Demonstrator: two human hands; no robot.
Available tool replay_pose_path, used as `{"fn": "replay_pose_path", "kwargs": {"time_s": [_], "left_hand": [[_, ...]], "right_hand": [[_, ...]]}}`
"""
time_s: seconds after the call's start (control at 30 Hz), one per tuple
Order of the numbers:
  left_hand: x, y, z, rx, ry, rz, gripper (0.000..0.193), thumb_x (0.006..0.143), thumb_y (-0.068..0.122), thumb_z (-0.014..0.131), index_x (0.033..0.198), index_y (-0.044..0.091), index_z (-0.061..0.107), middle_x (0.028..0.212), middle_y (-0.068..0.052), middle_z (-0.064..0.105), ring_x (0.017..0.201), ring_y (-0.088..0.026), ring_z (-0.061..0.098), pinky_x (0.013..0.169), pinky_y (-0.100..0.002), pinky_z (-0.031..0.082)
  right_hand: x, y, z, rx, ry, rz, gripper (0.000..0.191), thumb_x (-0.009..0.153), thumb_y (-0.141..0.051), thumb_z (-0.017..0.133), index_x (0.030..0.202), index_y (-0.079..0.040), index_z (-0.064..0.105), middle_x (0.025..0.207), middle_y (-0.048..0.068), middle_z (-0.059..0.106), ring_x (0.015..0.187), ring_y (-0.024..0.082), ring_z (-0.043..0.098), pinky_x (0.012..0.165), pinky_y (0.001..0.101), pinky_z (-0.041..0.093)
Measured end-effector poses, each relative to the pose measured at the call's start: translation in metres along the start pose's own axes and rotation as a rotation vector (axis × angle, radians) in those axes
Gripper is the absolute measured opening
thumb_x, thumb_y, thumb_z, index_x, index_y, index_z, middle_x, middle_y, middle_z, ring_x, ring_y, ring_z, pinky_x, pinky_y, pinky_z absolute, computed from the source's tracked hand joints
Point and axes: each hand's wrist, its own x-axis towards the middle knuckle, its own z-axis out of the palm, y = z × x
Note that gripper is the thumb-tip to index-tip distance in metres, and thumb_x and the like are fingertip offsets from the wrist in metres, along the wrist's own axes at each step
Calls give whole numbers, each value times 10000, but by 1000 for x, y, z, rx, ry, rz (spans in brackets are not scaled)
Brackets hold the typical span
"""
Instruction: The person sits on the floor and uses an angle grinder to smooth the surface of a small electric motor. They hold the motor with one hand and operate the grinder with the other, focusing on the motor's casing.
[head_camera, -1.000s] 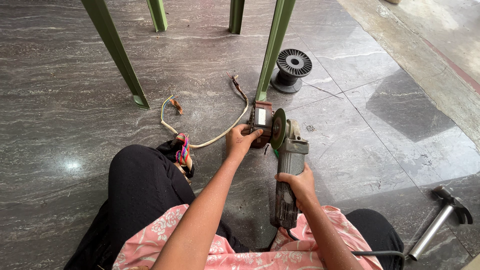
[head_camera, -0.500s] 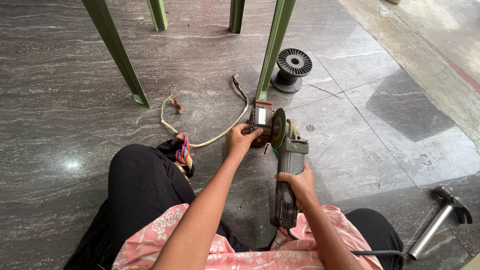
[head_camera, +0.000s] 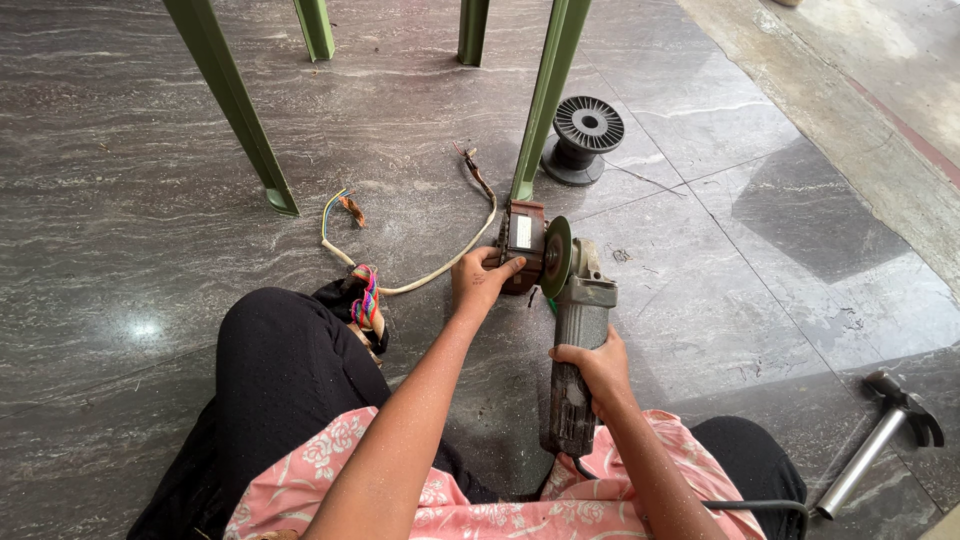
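Fingers of left hand wrapped on brown motor block, touching-close to grinder disc; right hand clenched round grinder body. Kickback risk, cut fingers.

floor: grey streaked stone tiles, glossy | green metal legs | daylight glare

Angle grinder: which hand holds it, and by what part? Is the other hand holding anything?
The right hand holds the grinder by its body. The left hand grips the brown motor on the floor.
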Motion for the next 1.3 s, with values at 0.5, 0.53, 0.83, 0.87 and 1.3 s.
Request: {"fn": "replay_pose_path", "kwargs": {"time_s": [0.5,0.53,0.83,0.87,1.3], "left_hand": [[-1,3,0,36,6,-26,542,738,488,879,1079,83,764,916,-49,797,863,-152,770,777,-331,623],[-1,3,0,38,8,-25,546,737,489,880,1080,82,763,918,-49,795,863,-153,769,777,-332,622],[-1,3,0,25,8,-23,560,741,482,885,1098,71,755,935,-58,792,878,-155,765,794,-334,618],[-1,4,-1,18,3,-23,557,742,478,883,1098,71,755,933,-57,795,876,-154,768,795,-333,620],[-2,3,0,-27,0,10,514,755,457,872,1069,65,765,915,-58,805,856,-148,779,773,-324,628]], "right_hand": [[-1,-1,1,8,7,17,674,613,48,784,1227,45,504,829,198,686,553,272,706,469,404,602],[-1,-1,1,8,8,17,672,614,48,784,1225,45,505,829,198,686,553,273,705,469,404,601],[-2,-2,1,14,-5,6,646,618,49,786,1205,52,517,827,197,687,552,269,706,467,403,601],[-2,-2,1,13,0,13,650,618,50,784,1208,45,513,824,199,687,552,272,704,464,407,598],[1,2,1,-9,13,8,634,610,29,798,1183,43,525,813,192,685,547,272,700,468,408,596]]}}
